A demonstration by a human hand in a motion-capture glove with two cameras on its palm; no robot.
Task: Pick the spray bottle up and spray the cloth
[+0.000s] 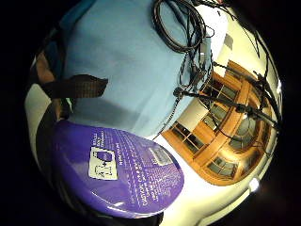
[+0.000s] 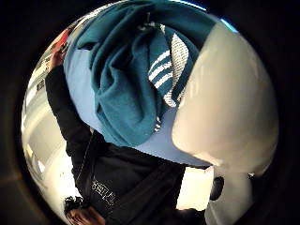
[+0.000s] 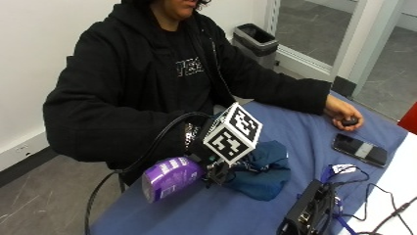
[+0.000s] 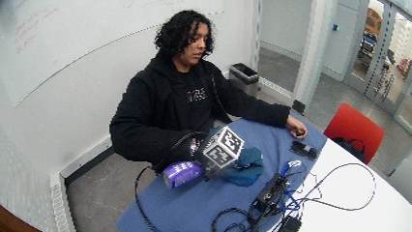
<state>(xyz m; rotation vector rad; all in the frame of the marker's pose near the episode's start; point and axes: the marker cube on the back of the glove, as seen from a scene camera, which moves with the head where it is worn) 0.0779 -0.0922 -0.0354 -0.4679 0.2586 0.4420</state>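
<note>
A purple spray bottle (image 3: 171, 177) is held on its side just above the blue-covered table (image 3: 215, 210), its base toward the table's near edge. My gloved right hand (image 3: 197, 151) grips it near the neck, mostly hidden behind the glove's gear. The bottle's head points at a crumpled teal cloth (image 3: 264, 171) lying on the table right beside it. In the little finger side palm view the purple bottle body (image 1: 117, 174) sits close to the palm. The thumb side palm view shows the white sprayer head (image 2: 225, 108) next to the teal cloth (image 2: 126, 84).
A phone (image 3: 359, 149) lies on the blue cover past the cloth. A black box with cables (image 3: 310, 210) stands at the near right. The person's bare left hand (image 3: 340, 116) rests on a small black object at the far edge. A bin (image 3: 257, 41) stands behind.
</note>
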